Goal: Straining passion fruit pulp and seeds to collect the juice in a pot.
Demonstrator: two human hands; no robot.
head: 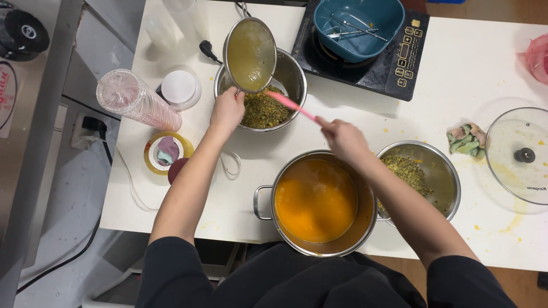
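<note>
My left hand (226, 110) grips the handle of a round metal strainer (250, 55), tilted up on edge over a steel bowl (293, 71) that holds yellow-green pulp. My right hand (343, 138) holds a pink spatula (290, 104) whose tip reaches the strainer's lower rim above the pulp. Close to me stands a steel pot (264, 202) filled with orange liquid. A second steel bowl (445, 171) with more pulp sits to its right, partly hidden by my right forearm.
A black induction cooker (399, 65) at the back carries a teal bowl (383, 17) with metal whisk parts. A glass lid (516, 182) and a crumpled cloth (467, 138) lie right. A stack of plastic cups (137, 98), a white-lidded jar (179, 86) and a tape roll (149, 165) lie left.
</note>
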